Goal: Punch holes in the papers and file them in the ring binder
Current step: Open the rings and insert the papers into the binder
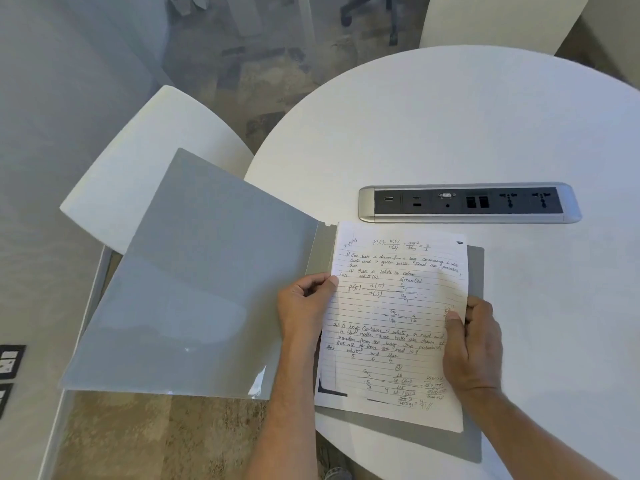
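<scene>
Both hands [304, 306] [474, 344] grip the papers' [398, 327] side edges over the open binder [194, 289].

A round white table [450, 133] is seen, w/ a silver-and-black socket strip [469, 203] set into its top, well beyond both hands, approx. above the right hand [472, 344]. A grey binder [475, 441] is laid open directly on the table near its front-left edge; its back cover is under and beside the right hand, showing as a grey margin to the right of and nearer than that hand. Its front cover [194, 289] is swung out left of the left hand [304, 306], past the table edge, over carpeted floor [156, 438]. Whether rings are fitted can't be told.
</scene>
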